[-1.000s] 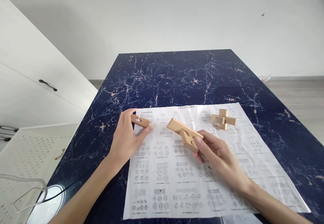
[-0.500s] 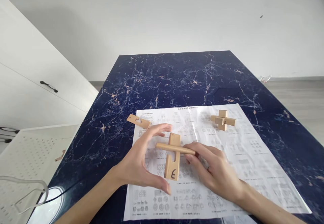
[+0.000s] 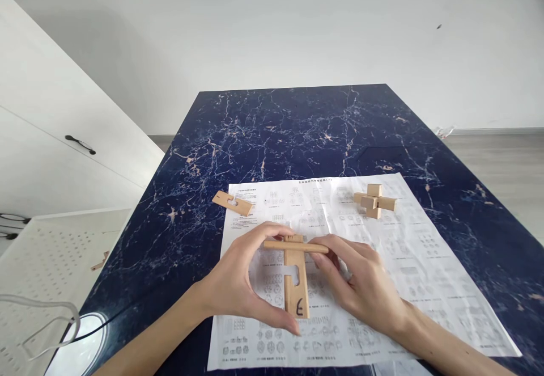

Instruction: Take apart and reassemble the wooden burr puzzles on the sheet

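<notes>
Two flat wooden puzzle pieces cross each other between my hands. The notched wooden piece (image 3: pixel 296 294), with a dark mark at its near end, points toward me and has a cut-out in its side. My left hand (image 3: pixel 240 274) curves around it, fingers at the far end and thumb at the near end. The crossing wooden piece (image 3: pixel 293 246) is seen edge-on, lying sideways over the notched one near its far end. My right hand (image 3: pixel 357 277) pinches its right end between thumb and fingers. How the pieces meet is partly hidden.
Beneath my hands a printed paper sheet (image 3: pixel 408 285) of small diagrams covers the near part of the blue marbled table (image 3: pixel 276 132). A loose notched wooden piece (image 3: pixel 232 202) lies at the sheet's upper left. An assembled wooden cross puzzle (image 3: pixel 374 201) stands at upper right.
The notched piece has moved toward me and slid along the crosspiece, which now lies nearer its far end. My left fingers have come down onto its far end. My right hand has barely moved.
</notes>
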{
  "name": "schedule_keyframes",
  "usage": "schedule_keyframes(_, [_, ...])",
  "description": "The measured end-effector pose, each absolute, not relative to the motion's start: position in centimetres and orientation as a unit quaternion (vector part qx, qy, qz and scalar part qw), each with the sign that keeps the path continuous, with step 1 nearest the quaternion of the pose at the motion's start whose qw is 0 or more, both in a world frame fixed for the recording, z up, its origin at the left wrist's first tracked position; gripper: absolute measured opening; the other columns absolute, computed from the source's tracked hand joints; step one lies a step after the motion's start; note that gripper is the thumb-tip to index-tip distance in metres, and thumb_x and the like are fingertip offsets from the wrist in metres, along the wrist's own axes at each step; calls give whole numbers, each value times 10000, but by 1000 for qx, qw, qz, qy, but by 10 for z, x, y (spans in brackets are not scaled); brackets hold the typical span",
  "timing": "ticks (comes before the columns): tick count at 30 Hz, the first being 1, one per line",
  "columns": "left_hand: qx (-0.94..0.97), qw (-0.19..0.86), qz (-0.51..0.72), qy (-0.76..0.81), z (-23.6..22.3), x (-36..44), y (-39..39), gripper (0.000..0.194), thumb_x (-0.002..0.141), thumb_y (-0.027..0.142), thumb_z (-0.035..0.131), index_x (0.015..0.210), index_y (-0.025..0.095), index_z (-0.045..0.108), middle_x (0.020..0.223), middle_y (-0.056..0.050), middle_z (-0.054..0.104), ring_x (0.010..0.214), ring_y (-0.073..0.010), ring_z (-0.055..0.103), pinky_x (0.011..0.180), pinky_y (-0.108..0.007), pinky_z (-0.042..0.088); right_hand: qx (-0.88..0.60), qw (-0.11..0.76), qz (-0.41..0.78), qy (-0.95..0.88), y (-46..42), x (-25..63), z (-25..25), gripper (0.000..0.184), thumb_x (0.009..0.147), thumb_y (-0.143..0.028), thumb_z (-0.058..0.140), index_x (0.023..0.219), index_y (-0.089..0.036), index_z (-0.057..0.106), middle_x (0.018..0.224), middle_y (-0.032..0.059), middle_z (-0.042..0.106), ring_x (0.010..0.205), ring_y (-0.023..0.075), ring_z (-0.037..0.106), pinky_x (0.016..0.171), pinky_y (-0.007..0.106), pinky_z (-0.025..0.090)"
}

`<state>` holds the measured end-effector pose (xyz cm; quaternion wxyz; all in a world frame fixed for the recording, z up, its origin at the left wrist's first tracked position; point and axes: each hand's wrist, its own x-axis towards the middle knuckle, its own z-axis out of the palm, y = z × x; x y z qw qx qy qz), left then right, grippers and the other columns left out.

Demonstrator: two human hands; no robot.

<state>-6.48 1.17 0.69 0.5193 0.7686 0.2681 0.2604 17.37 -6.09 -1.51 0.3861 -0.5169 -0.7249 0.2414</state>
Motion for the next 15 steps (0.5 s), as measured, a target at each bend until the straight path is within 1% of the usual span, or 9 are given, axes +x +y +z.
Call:
schedule_keyframes(2, [770,517,257,271,5,-63,10,958,637,570,998,1435,305,540,1455,-133,616,1326,-387,623,1138,-569,522,-519,392,227,-725,-60,173,-14,163,1102,-232,529,1050,-199,680,732,-6,669,569,147,590,546,287,465])
schedule_keyframes(3, [769,509,265,281,4,-63,9,957,692,591,966,1478,313,497,1502,-143,572,1371,-388,590,1157,-574,509,-520,397,218,-725,-59,173,-13,155,1099,-224,535,1045,-198,678,721,-9,662,562,145,586,539,283,462])
schedule_keyframes(4, [766,495,285,296,2,-62,8,914,780,600,906,1516,322,442,1518,-149,544,1384,-373,577,1157,-569,510,-521,403,205,-724,-58,173,-13,147,1096,-213,541,1038,-197,675,709,-13,652,552,141,579,529,279,456])
schedule_keyframes(5, [758,477,313,315,0,-61,7,814,888,587,818,1532,328,392,1489,-146,547,1350,-340,596,1132,-551,530,-522,408,191,-724,-58,173,-12,140,1093,-200,545,1032,-194,671,696,-16,641,542,138,570,517,276,448])
schedule_keyframes(7, [737,441,371,352,-3,-59,5,489,1063,495,608,1460,324,378,1294,-104,616,1148,-248,671,1005,-476,589,-517,417,165,-730,-57,173,-11,125,1084,-169,552,1026,-187,662,680,-18,623,532,134,557,505,272,440])
schedule_keyframes(9, [726,430,383,374,-4,-58,3,200,1122,419,488,1274,291,459,1038,-35,639,909,-181,677,841,-379,597,-500,417,143,-746,-57,175,-11,109,1075,-141,557,1047,-178,656,682,-13,618,537,136,554,505,276,444])
schedule_keyframes(10, [726,438,368,381,-4,-57,2,148,1126,410,478,1180,272,489,941,-11,636,823,-163,664,771,-341,582,-489,416,131,-755,-58,175,-11,102,1071,-130,561,1070,-173,653,691,-8,624,544,140,558,509,281,450])
schedule_keyframes(12, [728,458,331,388,-2,-57,1,191,1108,425,518,1056,242,524,805,14,638,707,-143,639,662,-285,537,-470,416,104,-772,-59,177,-12,107,1062,-113,570,1121,-164,644,714,7,647,559,150,572,521,295,466])
schedule_keyframes(15, [734,477,292,385,2,-56,0,292,1076,457,571,923,208,585,680,22,645,566,-110,568,536,-231,450,-457,413,68,-785,-59,178,-13,139,1049,-95,577,1156,-166,629,720,17,671,558,162,589,509,310,470])
